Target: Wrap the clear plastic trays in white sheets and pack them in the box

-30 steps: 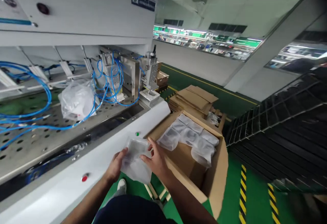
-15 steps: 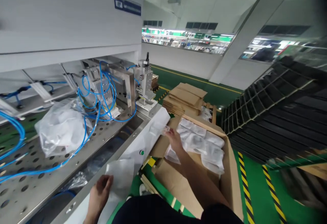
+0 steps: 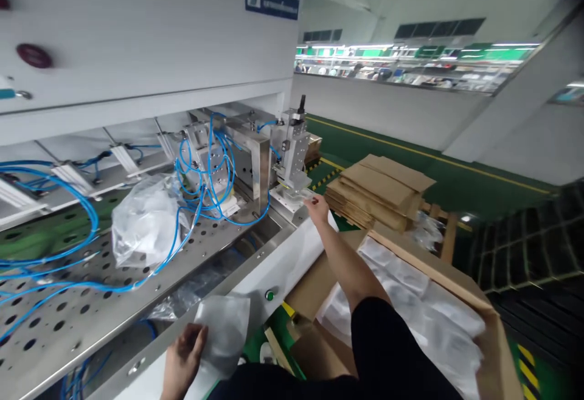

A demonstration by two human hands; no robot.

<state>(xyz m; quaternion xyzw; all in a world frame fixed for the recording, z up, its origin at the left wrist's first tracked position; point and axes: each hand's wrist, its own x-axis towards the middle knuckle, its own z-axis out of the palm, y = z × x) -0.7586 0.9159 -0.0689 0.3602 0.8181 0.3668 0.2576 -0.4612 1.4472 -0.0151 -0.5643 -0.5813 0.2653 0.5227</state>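
- White machine with perforated steel bed (image 3: 68, 309), blue pneumatic tubing (image 3: 214, 169)
- Cardboard carton (image 3: 424, 260) of white bagged packs (image 3: 410, 309)
- Flattened cardboard stack (image 3: 376, 190)
- Clear plastic bag (image 3: 223, 336), over machine's near edge: light, soft, slippery; best held by its edge
- Left hand (image 3: 185, 357): fingers closed, pinching bag's lower edge
- Right hand (image 3: 317, 210): partly curled beside steel fixture (image 3: 292, 144); any hold cannot be told

**Right hand's grip too small to call!**

There's the right hand (image 3: 318, 210) at the machine, anything in it too tiny to read! The clear bag (image 3: 223, 336) hides the left hand (image 3: 183, 358), the picture's bottom edge chops the cardboard box (image 3: 429, 272)!
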